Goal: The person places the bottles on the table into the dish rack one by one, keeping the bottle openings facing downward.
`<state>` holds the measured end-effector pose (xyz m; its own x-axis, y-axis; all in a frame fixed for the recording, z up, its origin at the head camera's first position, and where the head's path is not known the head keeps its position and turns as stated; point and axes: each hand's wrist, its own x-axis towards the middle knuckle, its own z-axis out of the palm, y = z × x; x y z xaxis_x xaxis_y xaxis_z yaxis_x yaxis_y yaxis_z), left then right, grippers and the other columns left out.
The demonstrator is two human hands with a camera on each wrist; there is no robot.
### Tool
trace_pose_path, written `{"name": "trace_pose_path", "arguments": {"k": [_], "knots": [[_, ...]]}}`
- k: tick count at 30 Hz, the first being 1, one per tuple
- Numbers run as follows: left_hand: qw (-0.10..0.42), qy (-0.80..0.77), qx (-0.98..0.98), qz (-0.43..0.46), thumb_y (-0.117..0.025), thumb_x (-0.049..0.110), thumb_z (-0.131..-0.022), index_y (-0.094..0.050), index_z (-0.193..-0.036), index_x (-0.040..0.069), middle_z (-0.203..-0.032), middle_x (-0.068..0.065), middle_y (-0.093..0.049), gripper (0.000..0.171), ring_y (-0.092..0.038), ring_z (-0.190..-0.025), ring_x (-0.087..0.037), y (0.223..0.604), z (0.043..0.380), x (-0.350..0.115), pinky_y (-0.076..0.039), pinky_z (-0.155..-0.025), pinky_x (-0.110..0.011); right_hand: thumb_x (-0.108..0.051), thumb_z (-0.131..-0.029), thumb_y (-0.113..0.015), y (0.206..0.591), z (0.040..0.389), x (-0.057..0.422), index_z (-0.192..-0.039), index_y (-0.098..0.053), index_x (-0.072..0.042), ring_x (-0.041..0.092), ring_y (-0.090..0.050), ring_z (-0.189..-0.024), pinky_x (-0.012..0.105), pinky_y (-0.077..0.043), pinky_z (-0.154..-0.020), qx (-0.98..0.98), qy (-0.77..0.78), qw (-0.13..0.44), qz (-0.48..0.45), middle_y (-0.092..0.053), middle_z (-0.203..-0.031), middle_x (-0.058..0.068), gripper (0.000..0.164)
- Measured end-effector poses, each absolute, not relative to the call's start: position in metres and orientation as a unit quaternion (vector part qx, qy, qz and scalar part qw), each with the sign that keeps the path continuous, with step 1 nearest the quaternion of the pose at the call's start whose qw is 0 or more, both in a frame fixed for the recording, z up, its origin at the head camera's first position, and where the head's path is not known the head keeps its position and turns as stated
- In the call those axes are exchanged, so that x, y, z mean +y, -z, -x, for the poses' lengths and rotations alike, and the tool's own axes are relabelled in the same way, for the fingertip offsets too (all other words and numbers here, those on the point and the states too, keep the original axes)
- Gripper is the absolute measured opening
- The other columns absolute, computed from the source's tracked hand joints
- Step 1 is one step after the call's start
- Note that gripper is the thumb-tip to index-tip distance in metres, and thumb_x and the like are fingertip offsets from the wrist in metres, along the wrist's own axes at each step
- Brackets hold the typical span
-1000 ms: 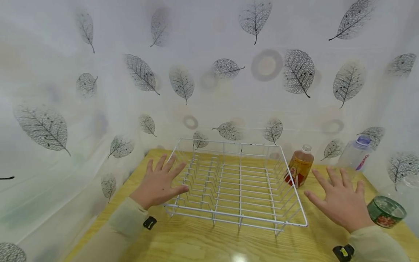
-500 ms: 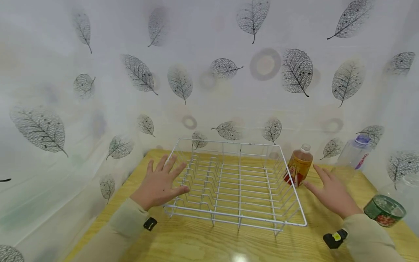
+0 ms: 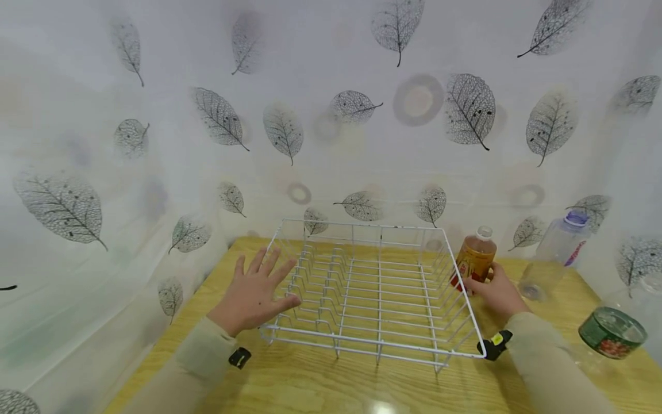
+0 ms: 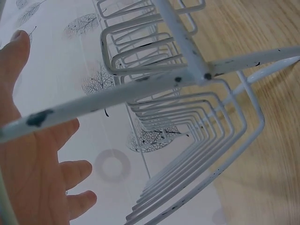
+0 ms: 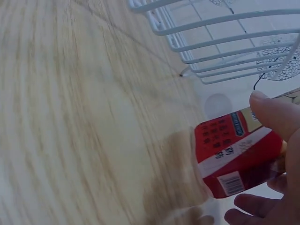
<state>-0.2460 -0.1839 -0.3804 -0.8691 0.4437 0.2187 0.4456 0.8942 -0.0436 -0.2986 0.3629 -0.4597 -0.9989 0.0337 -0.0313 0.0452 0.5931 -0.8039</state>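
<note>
A white wire dish rack (image 3: 380, 305) stands on the wooden table. My left hand (image 3: 253, 293) is spread, fingers straight, over the rack's left side; in the left wrist view the hand (image 4: 35, 164) is beside the white wires and holds nothing. Just right of the rack stands an upright drink bottle (image 3: 474, 253) with a yellow and red label and no cap visible. My right hand (image 3: 499, 293) grips it low down, thumb on the near side, fingers round the right side. The right wrist view has the bottle's red label (image 5: 234, 154) between thumb and fingers (image 5: 255, 206).
A clear bottle (image 3: 553, 253) with a purple neck stands at the back right. Nearer on the right is a clear container with a green label (image 3: 612, 333). A leaf-printed white curtain (image 3: 331, 161) hangs behind and to the left of the wooden table (image 3: 310, 379).
My right hand has moved left, from beside the clear bottle to the drink bottle, and its fingers have closed round it. My left hand has stayed almost still over the rack.
</note>
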Motion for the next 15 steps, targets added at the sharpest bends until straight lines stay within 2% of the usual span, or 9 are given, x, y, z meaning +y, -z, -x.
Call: {"name": "trace_pose_path", "arguments": {"k": [8,15], "knots": [[0.114,0.002,-0.966,0.232,-0.042,0.075,-0.095,-0.030,-0.162,0.023,-0.166,-0.016,-0.018,0.086,-0.011,-0.151,-0.042,0.3804,0.2457,-0.1846,-0.009,-0.113,-0.075,-0.050,-0.096,-0.065,0.4629,0.3042,0.3555,-0.149,-0.017,0.018,0.058,-0.038,-0.131,0.068,-0.032,-0.109,0.908,0.417,-0.011,-0.044,-0.033,-0.145,0.044,0.099],[0.128,0.010,-0.962,0.239,-0.049,0.071,-0.095,-0.032,-0.161,0.022,-0.166,-0.017,-0.019,0.084,-0.015,-0.151,-0.043,0.3819,0.2462,-0.1823,-0.011,-0.113,-0.075,-0.058,-0.096,-0.060,0.4607,0.3001,0.3556,-0.151,-0.016,0.016,0.057,-0.036,-0.133,0.068,-0.031,-0.109,0.900,0.430,-0.005,-0.065,-0.031,-0.148,0.042,0.102]]}}
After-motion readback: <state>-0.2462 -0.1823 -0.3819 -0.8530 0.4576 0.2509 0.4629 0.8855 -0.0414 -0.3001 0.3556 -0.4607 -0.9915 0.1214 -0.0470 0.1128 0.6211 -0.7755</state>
